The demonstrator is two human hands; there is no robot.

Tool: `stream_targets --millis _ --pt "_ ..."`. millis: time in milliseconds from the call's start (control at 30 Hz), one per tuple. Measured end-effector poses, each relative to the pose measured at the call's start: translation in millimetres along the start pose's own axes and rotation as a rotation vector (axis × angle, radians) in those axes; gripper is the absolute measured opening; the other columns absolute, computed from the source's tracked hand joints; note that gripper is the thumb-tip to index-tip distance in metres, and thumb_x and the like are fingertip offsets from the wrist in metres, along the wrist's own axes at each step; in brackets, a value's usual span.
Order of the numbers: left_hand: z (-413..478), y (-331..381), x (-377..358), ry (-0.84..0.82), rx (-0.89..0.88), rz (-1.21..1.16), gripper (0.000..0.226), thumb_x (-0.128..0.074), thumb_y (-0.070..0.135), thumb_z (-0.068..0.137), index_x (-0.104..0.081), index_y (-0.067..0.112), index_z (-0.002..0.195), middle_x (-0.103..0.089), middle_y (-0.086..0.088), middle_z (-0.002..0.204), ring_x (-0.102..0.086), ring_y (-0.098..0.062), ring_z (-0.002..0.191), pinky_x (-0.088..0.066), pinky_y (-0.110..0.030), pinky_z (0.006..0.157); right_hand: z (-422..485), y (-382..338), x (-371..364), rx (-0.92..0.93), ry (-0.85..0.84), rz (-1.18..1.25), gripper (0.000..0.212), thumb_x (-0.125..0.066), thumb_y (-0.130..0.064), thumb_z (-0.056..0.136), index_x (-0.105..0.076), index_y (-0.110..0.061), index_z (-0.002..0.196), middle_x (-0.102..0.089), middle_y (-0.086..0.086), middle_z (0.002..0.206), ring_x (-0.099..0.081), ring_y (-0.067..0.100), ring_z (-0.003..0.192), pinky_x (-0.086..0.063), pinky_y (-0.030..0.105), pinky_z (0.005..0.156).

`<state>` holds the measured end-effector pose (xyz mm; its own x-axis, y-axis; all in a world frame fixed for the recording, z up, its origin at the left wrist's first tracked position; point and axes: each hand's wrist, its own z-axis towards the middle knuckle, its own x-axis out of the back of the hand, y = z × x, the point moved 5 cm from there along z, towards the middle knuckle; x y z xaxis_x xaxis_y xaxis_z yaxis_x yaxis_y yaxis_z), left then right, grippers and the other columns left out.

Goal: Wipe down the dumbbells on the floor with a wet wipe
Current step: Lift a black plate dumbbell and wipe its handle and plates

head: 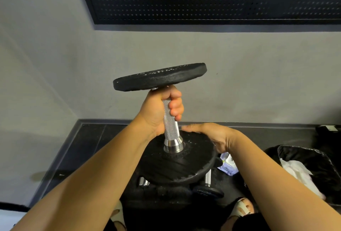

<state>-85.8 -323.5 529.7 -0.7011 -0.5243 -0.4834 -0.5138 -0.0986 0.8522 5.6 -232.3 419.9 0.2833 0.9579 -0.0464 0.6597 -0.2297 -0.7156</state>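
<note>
My left hand (162, 112) is closed around the knurled chrome handle of a black dumbbell (171, 131), which I hold upright in the air. Its upper plate (160, 77) is level above my fist. Its lower plate (177, 164) tilts toward me. My right hand (212, 138) lies over the far right rim of the lower plate with the fingers together and flat. No wipe shows under that hand. More dumbbells (208, 179) lie on the floor beneath, mostly hidden by the plate.
A wet wipe pack (227, 165) lies on the dark floor just right of the lower plate. A black bag (313, 158) with white crumpled wipes sits at the right. My sandalled feet (241, 208) are at the bottom. A grey wall stands close ahead.
</note>
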Motion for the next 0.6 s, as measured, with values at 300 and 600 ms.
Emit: stream_targets --millis 300,600 --pt "0.8 28.7 13.8 0.567 -0.260 0.271 0.026 -0.062 0.027 0.086 -0.048 0.014 0.068 -0.041 -0.002 0.058 -0.040 -0.014 0.054 -0.045 -0.025 0.053 -22.6 -8.2 -11.0 0.043 0.085 0.259 0.029 -0.049 -0.028 0.094 -0.048 -0.017 0.067 -0.044 -0.003 0.037 -0.021 0.006 0.024 -0.010 0.012 0.031" --pt "-0.5 15.9 27.9 0.628 -0.274 0.167 0.024 -0.064 0.032 0.088 -0.053 0.018 0.073 -0.046 0.001 0.053 -0.047 -0.012 0.044 -0.048 -0.027 0.052 -58.5 -41.2 1.6 0.258 0.403 0.069 0.049 -0.055 -0.036 0.093 -0.037 -0.017 0.052 -0.029 -0.004 0.032 -0.023 0.011 0.024 -0.017 0.014 0.033"
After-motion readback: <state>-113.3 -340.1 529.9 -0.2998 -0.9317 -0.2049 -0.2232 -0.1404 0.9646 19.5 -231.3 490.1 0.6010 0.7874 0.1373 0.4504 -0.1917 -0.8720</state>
